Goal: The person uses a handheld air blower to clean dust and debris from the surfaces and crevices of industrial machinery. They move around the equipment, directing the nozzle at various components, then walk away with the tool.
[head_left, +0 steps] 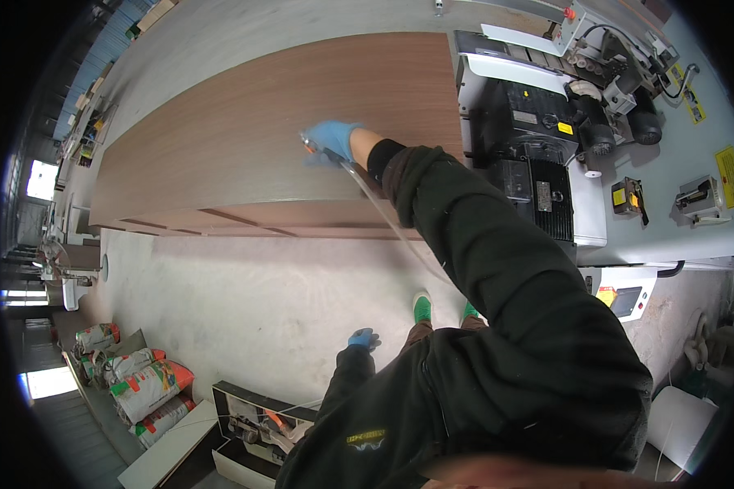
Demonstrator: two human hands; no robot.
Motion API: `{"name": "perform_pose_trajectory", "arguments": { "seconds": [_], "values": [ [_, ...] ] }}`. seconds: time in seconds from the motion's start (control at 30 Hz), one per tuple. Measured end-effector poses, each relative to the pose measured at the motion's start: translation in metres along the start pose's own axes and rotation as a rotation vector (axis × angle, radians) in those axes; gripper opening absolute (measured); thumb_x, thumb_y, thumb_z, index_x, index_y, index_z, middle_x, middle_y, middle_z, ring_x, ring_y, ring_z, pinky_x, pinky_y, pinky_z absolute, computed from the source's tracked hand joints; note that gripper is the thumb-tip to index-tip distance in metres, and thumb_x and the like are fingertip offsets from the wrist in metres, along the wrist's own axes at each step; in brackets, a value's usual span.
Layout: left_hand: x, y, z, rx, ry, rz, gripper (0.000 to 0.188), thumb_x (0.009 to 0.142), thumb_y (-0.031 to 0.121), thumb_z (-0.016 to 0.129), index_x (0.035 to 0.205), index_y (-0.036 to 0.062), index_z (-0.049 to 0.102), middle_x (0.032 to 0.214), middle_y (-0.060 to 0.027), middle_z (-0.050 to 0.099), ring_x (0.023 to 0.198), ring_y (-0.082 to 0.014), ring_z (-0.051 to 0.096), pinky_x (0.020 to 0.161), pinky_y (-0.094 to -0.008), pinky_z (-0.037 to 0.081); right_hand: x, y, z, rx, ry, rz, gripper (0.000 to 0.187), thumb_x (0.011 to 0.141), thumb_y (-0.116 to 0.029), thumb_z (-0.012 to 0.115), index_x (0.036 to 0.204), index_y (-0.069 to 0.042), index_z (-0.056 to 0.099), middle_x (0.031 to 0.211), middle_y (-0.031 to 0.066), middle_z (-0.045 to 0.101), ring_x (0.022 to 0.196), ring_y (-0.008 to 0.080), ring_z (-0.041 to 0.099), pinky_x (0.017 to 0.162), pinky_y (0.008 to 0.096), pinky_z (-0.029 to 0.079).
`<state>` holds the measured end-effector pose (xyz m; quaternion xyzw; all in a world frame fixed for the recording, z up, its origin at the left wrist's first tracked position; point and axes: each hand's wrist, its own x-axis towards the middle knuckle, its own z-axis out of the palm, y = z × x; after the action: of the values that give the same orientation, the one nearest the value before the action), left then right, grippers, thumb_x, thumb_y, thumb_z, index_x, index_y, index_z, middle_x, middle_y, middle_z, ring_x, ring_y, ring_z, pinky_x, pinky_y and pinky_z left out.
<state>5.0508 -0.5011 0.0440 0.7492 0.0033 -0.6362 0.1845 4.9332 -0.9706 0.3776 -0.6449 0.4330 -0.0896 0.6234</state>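
Note:
My right hand (334, 142), in a blue glove, reaches out over a long brown wood-grain panel (277, 106). It is closed around what looks like an air blow gun (308, 145) with a touch of orange; glove and tool are partly smeared by motion. From the gun a clear hose (387, 213) runs back beneath my right forearm. My left hand (364, 338), also blue-gloved, hangs low at my side above the floor, holding nothing, its fingers loosely apart.
On the right stands a large machine with black motor housings (530, 122) and a small control panel (625, 295). Stuffed sacks (151, 387) lie at the lower left, beside an open box of tools (261, 424). Pale concrete floor (245, 301) lies between me and the panel.

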Motion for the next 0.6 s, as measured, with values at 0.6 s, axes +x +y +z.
{"name": "perform_pose_trajectory", "arguments": {
  "seconds": [0.6],
  "values": [
    [0.059,0.033,-0.014,0.240,-0.111,-0.044,0.033,0.093,0.027,0.054,0.122,0.0112,0.051,0.108,-0.0165,0.066,0.081,-0.0331,0.068,0.064,-0.0443,0.051,-0.238,0.222,-0.131,1.329,0.753,0.222,0.028,0.098,-0.032,0.042,0.085,-0.009,0.051,0.077,0.0087,0.063,0.044,0.0076,0.051,0.031,0.0175,0.040]
  ]
}}
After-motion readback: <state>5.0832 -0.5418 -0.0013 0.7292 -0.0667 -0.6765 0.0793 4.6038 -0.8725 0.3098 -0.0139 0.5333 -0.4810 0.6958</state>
